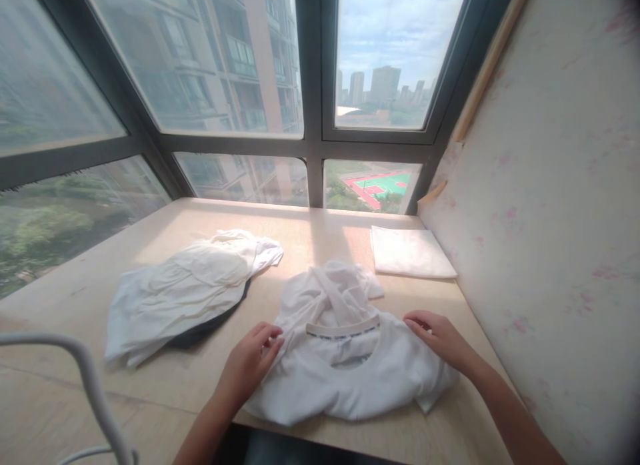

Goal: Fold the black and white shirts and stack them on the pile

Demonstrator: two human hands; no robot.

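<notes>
A white T-shirt [340, 388] lies crumpled in front of me, its neckline towards the middle and a printed neckband [343, 330] showing inside the collar. At its left edge is my left hand [251, 359], fingers loosely bent and thumb apart, with the fingertips by the cloth. My right hand [439, 338] rests over the right shoulder of the shirt, fingers and thumb slightly apart at the fabric's edge. No cloth is visibly pinched in either hand. The shirt's far part is bunched up behind the collar.
To the left lies a loose pile of white and cream clothes [195, 285] with a dark garment [210, 328] beneath. A folded white cloth [413, 251] sits at the back right, beside the papered wall [560, 218]. A white curved tube [87, 378] stands at front left; windows [313, 145] border the wooden surface [165, 405].
</notes>
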